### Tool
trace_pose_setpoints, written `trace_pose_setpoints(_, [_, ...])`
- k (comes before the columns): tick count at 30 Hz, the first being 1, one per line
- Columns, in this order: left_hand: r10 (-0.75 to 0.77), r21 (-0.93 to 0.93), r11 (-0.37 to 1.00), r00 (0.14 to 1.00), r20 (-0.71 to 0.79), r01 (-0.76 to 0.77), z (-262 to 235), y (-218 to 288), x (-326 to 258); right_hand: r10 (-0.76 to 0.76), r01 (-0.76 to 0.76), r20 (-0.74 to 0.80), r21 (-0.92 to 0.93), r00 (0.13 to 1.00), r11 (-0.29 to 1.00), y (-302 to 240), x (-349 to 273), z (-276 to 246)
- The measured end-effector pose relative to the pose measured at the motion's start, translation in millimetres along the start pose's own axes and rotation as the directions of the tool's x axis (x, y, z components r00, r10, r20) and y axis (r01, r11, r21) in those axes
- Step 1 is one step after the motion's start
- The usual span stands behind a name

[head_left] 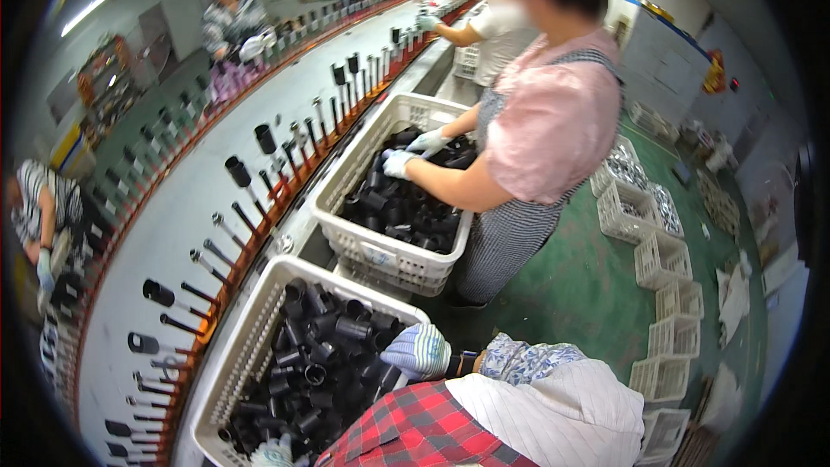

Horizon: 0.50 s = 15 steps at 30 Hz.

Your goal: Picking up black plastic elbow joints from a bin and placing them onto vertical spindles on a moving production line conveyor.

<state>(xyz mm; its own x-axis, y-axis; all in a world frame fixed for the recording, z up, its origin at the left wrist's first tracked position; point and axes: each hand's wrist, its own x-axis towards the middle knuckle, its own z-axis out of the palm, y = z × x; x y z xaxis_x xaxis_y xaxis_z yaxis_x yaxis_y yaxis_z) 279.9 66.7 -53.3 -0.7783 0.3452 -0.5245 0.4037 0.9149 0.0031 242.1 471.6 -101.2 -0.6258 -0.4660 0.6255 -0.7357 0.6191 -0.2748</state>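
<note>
A pale plastic crate (251, 329) in front of me holds a heap of short black cylindrical sleeves (316, 374). My right hand (417, 352), in a blue-and-white striped glove, is at the crate's right rim. Its fingers are bunched and curl downward beside the black sleeves; whatever they hold is hidden. At the lower edge of the picture my left hand (273, 453), also gloved, is down among the sleeves near the crate's near end. Only part of it shows, and its grip cannot be made out.
A co-worker (553, 121) in a pink top handles black sleeves in a second crate (380, 246). Beyond runs a curved conveyor (173, 233), edged with upright metal rods, some black-capped. More workers stand around it. Pale crates (664, 259) line the green floor at right.
</note>
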Motion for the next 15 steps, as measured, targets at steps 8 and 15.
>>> trace_pose_setpoints(8, [-0.245, -0.638, 0.769, 0.914, -0.324, -0.020, 2.4, -61.2, 27.8, 0.001, 0.015, 0.343, -0.044, 0.939, 0.999, 4.7, 28.2, -1.7])
trace_pose_setpoints(15, [-0.588, -0.747, 0.599, 0.474, -0.655, -0.288, -32.3, -187.9, 21.3, -0.327, 0.324, -0.119, -0.046, 0.938, 0.945, 14.8, 13.1, 39.7])
